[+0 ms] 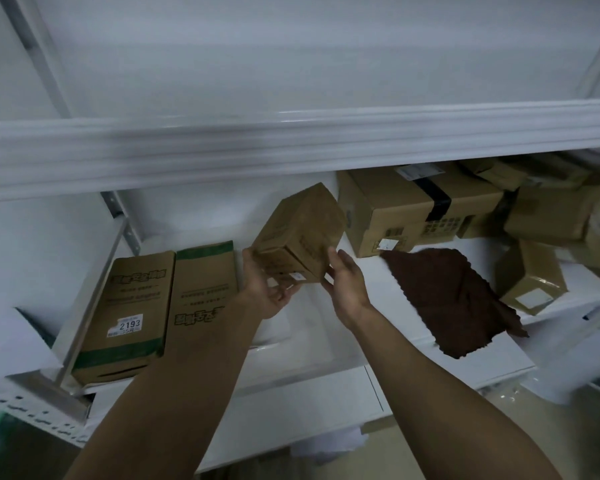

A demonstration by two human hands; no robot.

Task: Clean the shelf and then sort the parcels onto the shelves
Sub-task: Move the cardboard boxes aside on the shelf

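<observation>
A small brown cardboard parcel (300, 233) is tilted in the air above the white shelf (371, 306). My left hand (265, 289) cups its near bottom corner, fingers curled under it. My right hand (347, 282) presses flat against its right side, fingers fairly straight. Two flat brown parcels with green bands (129, 310) (203, 289) lie side by side at the shelf's left end. A brown cleaning cloth (454, 299) lies spread on the shelf to the right of my hands.
A large taped box (409, 209) and several smaller parcels (530, 275) crowd the shelf's right and back. The upper shelf's front edge (291, 147) runs across above. A metal upright (94, 289) stands at the left.
</observation>
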